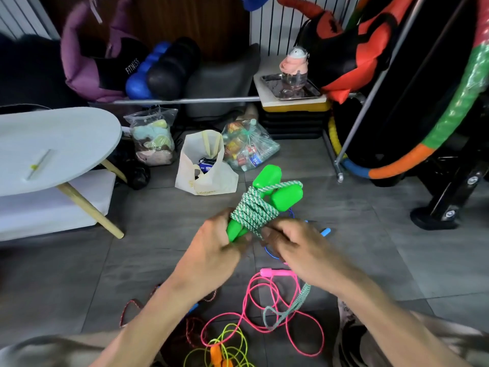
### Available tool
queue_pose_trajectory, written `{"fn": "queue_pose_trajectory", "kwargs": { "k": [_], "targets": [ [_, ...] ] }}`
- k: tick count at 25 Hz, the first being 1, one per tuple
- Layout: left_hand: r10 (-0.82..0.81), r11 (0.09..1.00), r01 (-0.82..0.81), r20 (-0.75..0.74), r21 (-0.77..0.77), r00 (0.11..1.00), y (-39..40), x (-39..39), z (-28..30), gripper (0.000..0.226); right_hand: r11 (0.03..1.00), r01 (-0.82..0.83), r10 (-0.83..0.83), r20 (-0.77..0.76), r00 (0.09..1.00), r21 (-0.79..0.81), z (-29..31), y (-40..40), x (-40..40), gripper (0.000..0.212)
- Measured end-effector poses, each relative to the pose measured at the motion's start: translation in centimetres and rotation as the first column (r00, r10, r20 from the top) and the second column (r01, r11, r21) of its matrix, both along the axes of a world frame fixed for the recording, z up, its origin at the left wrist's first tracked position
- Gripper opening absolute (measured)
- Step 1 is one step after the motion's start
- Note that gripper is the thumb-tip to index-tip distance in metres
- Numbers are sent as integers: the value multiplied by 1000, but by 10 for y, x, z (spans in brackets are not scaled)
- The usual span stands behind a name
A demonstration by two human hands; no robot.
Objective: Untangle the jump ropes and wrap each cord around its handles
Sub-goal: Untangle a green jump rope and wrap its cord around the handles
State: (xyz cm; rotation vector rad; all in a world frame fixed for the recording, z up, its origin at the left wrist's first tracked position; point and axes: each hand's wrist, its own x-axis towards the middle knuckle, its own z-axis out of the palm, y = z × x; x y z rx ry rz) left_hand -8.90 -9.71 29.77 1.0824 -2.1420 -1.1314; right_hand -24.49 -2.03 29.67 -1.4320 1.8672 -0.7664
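Observation:
My left hand (215,243) grips the lower ends of two bright green handles (275,189) held side by side above the floor. A green-and-white braided cord (251,210) is wound in several turns around them. My right hand (296,245) pinches the cord just below the windings; its loose tail (288,308) hangs down to the floor. Below lie a pink rope (264,295) with pink handle, a yellow-green rope (227,345) with orange handles, a dark red braided rope (129,308) and a blue rope (324,231), partly hidden behind my hands.
A white low table (53,144) stands at the left. Plastic bags and a white tote (203,168) sit on the grey tile floor ahead. A metal rack (354,128), a hoop (436,139) and black equipment crowd the right.

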Motion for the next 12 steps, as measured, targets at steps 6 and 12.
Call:
{"fn": "queue_pose_trajectory", "kwargs": {
  "k": [6, 12],
  "targets": [
    [181, 930, 38, 544, -366, 819, 5, -8, -11, 23, 964, -255, 265, -189, 946, 74, 12, 16, 18, 34],
    [112, 885, 259, 716, -388, 689, 14, -16, -23, 28, 962, -271, 262, 172, 950, 29, 38, 17, -6, 20]
  ]
}}
